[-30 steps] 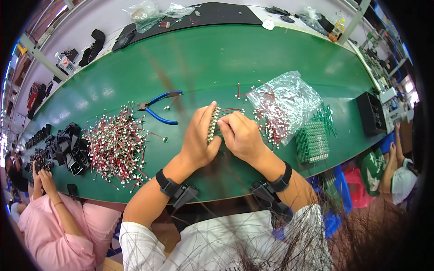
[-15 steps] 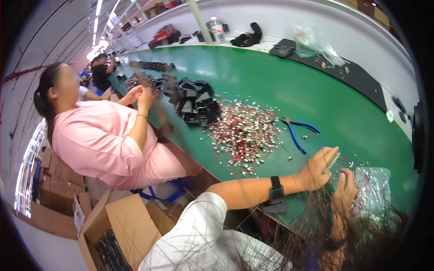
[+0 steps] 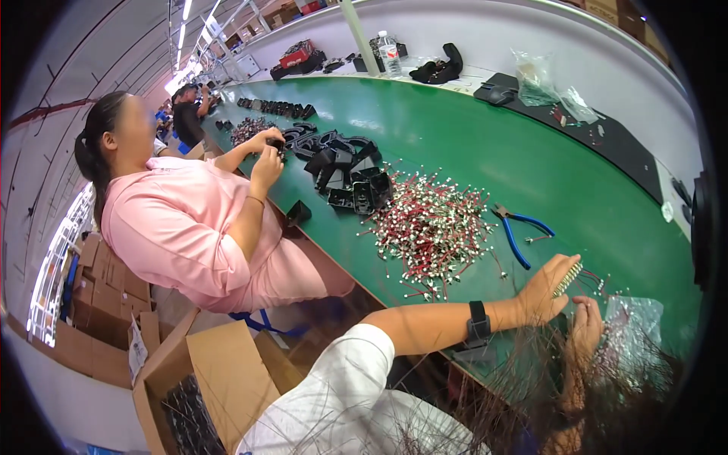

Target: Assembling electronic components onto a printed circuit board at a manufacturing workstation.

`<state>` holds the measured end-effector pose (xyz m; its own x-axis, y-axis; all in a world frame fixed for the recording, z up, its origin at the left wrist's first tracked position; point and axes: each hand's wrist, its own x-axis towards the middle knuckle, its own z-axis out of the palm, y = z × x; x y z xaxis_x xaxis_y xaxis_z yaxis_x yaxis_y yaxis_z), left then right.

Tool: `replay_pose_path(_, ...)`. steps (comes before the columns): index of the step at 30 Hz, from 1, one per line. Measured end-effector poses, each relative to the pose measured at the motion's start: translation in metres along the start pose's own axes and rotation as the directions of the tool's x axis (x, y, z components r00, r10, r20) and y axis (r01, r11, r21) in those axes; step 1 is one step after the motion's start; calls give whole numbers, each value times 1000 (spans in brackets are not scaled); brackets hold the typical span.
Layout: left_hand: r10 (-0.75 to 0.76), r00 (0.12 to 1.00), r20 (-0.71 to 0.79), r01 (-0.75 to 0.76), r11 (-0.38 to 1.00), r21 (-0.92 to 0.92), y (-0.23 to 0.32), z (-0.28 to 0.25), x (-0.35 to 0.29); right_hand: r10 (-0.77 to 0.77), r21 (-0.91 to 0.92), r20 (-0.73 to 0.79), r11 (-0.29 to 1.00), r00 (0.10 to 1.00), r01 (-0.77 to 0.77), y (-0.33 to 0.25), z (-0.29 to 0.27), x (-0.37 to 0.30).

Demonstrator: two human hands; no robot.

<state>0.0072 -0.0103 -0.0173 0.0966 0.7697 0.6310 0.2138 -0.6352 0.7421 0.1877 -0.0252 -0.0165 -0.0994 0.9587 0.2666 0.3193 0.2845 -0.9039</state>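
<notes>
Head swung further left since before; left hand (image 3: 547, 292) fingers pinch pin strip (image 3: 568, 279) right of blue pliers (image 3: 519, 231), right hand (image 3: 585, 326) fingers' state unclear—keep strip steady, feed squarely.

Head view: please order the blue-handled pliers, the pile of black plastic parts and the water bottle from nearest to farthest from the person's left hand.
From the left hand:
1. Blue-handled pliers, just beyond it on the green table.
2. Pile of black plastic parts, farther along the table to the left.
3. Water bottle, at the far edge.
</notes>
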Motion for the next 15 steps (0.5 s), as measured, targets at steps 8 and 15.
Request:
replay_pose_path(8, -40, 999, 12, 40, 999, -14, 5, -7, 0, -39, 52, -91, 998, 995, 44, 1, 2, 2)
replay_pose_path(15, -14, 1000, -18, 13, 1000, -18, 3, -1, 1, 59, 510, -117, 860, 991, 9, 12, -7, 10)
